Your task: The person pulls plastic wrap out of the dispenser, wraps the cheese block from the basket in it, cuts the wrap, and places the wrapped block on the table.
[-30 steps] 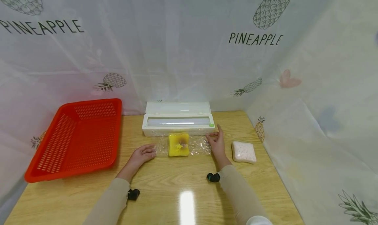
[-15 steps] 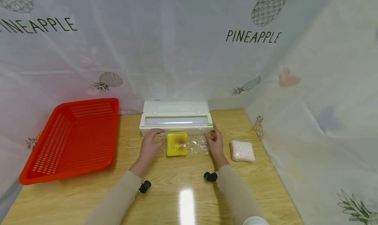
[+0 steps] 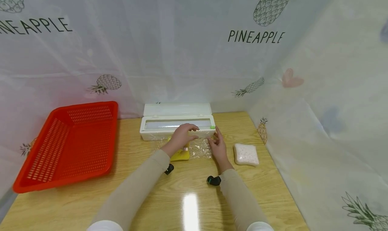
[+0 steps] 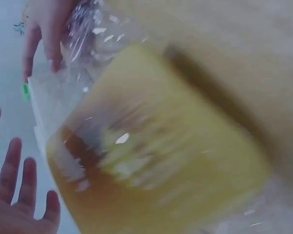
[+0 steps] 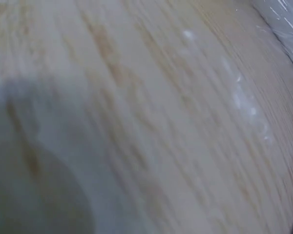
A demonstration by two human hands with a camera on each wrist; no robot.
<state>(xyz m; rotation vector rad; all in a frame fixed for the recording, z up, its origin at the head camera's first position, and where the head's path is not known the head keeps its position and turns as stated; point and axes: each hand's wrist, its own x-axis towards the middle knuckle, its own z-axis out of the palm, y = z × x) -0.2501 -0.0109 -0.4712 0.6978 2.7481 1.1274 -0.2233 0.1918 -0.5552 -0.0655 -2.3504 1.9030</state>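
A yellow square block (image 3: 181, 155) with inward-curved sides and a brown patch lies on a strip of clear cling film (image 3: 200, 148). My left hand (image 3: 179, 138) is held over this block, fingers apart, hiding much of it in the head view. Spread fingers show beside the block in the left wrist view. Behind the film stands a white cling film dispenser (image 3: 145, 135), its lid raised and a film roll inside. My right hand (image 3: 219, 149) is at the film's right end, its index finger reaching the dispenser's corner by the green slider (image 3: 212, 127).
A red plastic basket (image 3: 110, 136) stands at the left. To the right of my right hand lies a pale, speckled block (image 3: 246, 154) that looks wrapped. The wooden table (image 3: 163, 204) backs onto a pineapple-print curtain (image 3: 182, 55).
My left hand has moved from the film's left end rightwards over the yellow block, along the dispenser's front. My right hand stays near the film's right end.
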